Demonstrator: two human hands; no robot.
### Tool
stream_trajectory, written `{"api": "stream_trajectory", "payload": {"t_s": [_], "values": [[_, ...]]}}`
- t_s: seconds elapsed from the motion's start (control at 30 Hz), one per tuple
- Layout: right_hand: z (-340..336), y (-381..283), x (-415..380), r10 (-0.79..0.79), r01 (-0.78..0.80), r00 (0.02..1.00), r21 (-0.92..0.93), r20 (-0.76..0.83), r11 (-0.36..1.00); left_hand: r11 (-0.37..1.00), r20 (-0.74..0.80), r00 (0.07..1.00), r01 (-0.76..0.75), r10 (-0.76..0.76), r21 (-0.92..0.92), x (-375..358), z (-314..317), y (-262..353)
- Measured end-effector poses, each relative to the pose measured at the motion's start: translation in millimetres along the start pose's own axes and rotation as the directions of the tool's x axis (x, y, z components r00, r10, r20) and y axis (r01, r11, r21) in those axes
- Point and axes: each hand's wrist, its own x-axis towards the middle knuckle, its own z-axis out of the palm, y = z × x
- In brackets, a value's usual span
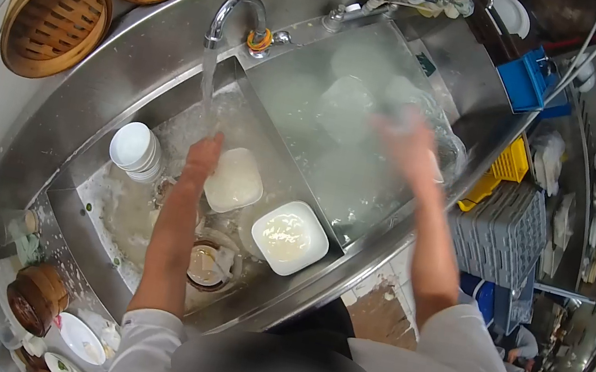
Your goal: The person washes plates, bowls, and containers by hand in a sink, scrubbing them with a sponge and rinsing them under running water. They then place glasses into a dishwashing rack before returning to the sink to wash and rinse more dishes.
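My left hand (203,156) is low in the left basin, close under the stream from the tap (244,5). Right beside it lies a white square bowl (235,181); whether my fingers touch it is hidden. Another white square bowl (290,238), with cloudy liquid in it, rests nearer the divider. A stack of white round bowls (135,149) stands to the left of that hand. Over the right basin my right hand (405,143) is smeared by motion, with a greyish blur at its fingers. Pale dishes (347,109) lie under the cloudy water there.
Bamboo steamers (57,16) line the back ledge. A brown-rimmed round dish (207,263) sits in the left basin. Dirty oval plates (82,339) and a steamer (37,297) are at lower left. Grey stacked crates (497,233) and a blue bin (522,80) stand at right.
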Motion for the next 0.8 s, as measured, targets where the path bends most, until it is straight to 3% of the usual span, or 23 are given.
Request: {"api": "stream_trajectory", "payload": {"t_s": [0.03,0.07,0.1,0.13,0.2,0.27,0.33,0.37,0.4,0.43,0.47,0.5,0.53,0.6,0.67,0.73,0.77,0.8], "values": [[24,-37,-11,-0.088,0.073,0.974,0.076,0.208,0.994,0.999,0.043,0.999,-0.005,0.006,-0.037,-3,-2,-8],[74,-50,-13,-0.188,0.113,0.933,0.245,0.307,0.963,0.997,0.034,0.999,-0.018,0.021,-0.077,-3,0,-19],[116,-67,-7,-0.275,0.03,0.84,0.467,0.467,0.884,0.993,0.039,0.999,-0.033,0.038,-0.111,-12,15,-33],[152,-93,-4,-0.423,0.193,0.832,0.527,0.359,0.828,0.988,0.066,0.996,-0.048,0.058,-0.144,-29,37,-49],[178,-155,15,-0.309,-0.317,0.801,0.801,0.513,0.509,0.997,0.039,0.998,-0.054,0.055,-0.049,-45,54,-68],[206,-163,-12,-0.204,-0.442,0.873,0.896,0.442,0.05,0.999,0.026,0.999,0.048,-0.048,0.009,-76,20,-51],[227,-174,-41,-0.114,-0.504,0.861,0.863,0.496,-0.047,0.98,-0.028,0.98,0.194,-0.195,-0.046,-95,-16,-32],[227,-158,-71,-0.059,-0.554,0.827,0.828,0.56,0.088,0.966,-0.077,0.967,0.234,-0.243,-0.107,-100,-23,-34],[242,-137,-93,-0.084,-0.576,0.803,0.805,0.589,0.138,0.948,-0.125,0.949,0.267,-0.29,-0.172,-105,-29,-35],[240,-128,-120,0.058,-0.611,0.787,0.764,0.614,0.21,0.97,-0.415,0.879,0.189,-0.236,-0.152,-98,-22,-32],[235,-129,-150,0.186,-0.58,0.815,0.776,0.549,0.249,0.988,-0.664,0.731,0.11,-0.157,-0.113,-85,-5,-32],[235,-109,-173,0.073,-0.633,0.759,0.707,0.647,0.315,0.965,-0.549,0.802,0.124,-0.235,-0.232,-74,-3,-35],[248,-92,-193,0.012,-0.463,0.847,0.729,0.531,0.504,0.926,-0.422,0.853,0.165,-0.307,-0.339,-64,0,-39],[182,-110,-208,-0.003,-0.501,0.659,0.442,0.752,0.744,0.785,-0.12,0.895,0.304,-0.429,-0.54,-52,-9,-51],[163,-103,-205,-0.009,-0.464,0.664,0.422,0.748,0.779,0.861,-0.16,0.927,0.238,-0.339,-0.449,-40,-21,-51],[169,-92,-191,0.133,-0.672,0.613,0.426,0.779,0.606,0.947,-0.243,0.945,0.144,-0.217,-0.288,-32,-29,-46],[169,-87,-180,0.12,-0.689,0.59,0.42,0.799,0.59,0.978,-0.284,0.948,0.091,-0.143,-0.187,-38,-27,-48],[182,-82,-170,0.152,-0.628,0.632,0.388,0.76,0.675,0.998,-0.365,0.931,0.007,-0.032,-0.069,-33,-33,-46]]}}
